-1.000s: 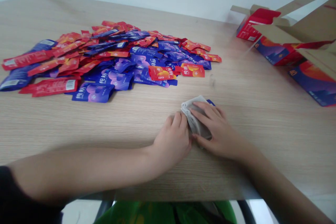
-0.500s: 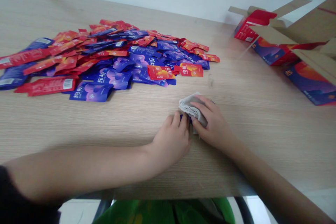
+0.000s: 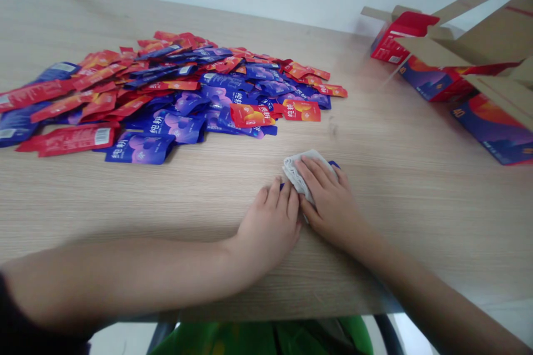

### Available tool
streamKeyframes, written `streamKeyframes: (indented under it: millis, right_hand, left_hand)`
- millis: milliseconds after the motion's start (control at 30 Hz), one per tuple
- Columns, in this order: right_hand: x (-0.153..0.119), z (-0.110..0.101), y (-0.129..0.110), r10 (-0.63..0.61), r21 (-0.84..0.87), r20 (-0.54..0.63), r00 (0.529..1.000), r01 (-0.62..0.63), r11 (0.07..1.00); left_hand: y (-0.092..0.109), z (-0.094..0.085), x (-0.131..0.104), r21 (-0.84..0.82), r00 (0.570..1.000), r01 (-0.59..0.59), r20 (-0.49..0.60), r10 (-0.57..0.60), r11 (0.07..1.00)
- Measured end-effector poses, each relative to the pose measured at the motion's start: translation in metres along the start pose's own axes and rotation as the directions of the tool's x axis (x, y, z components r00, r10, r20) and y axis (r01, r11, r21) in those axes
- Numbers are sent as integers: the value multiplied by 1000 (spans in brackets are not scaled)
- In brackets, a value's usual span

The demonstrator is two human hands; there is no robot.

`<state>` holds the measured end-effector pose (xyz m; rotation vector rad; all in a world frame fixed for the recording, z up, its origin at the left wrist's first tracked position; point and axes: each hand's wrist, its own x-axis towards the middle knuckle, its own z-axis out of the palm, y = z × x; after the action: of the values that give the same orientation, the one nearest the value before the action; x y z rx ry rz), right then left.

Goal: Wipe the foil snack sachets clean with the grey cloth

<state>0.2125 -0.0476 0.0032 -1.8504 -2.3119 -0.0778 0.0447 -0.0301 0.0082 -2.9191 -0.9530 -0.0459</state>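
Note:
A folded whitish cloth [image 3: 293, 172] lies on the wooden table in front of me, with my right hand [image 3: 328, 194] pressed over it, fingers bent round its top. Beneath the cloth is a dark blue packet [image 3: 334, 165], of which only small bits of edge show. My left hand [image 3: 272, 216] rests beside the cloth, its fingertips together on the packet's left end. Most of the packet is hidden under the hands and the cloth.
A large heap of red and blue packets [image 3: 179, 97] spreads over the table [image 3: 233, 166] at the left and centre. Open cardboard boxes, one red [image 3: 391, 44], one blue and red [image 3: 428, 77] and one mostly blue [image 3: 495, 127], stand at the right by the wall.
My right hand has flattened the cloth lower onto the packet, its fingers further over the top. The left hand has barely moved. The view has shifted slightly.

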Motion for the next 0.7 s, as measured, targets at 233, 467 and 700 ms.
streamKeyframes:
  millis: [233,467,700]
  right_hand:
    - [-1,2,17,217,-57,-86,972,-223,973]
    - [1,1,-11,-15,21,3,1000,15,1000]
    - [0,3,19,269,-44,-62,961,-272,961]
  left_hand:
    - [0,1,-2,42,999,-17,41,16,999]
    - [-2,1,-1,58,998,-67,2,67,996]
    - [-3,-1,1,34,999,-32,44,30,999]
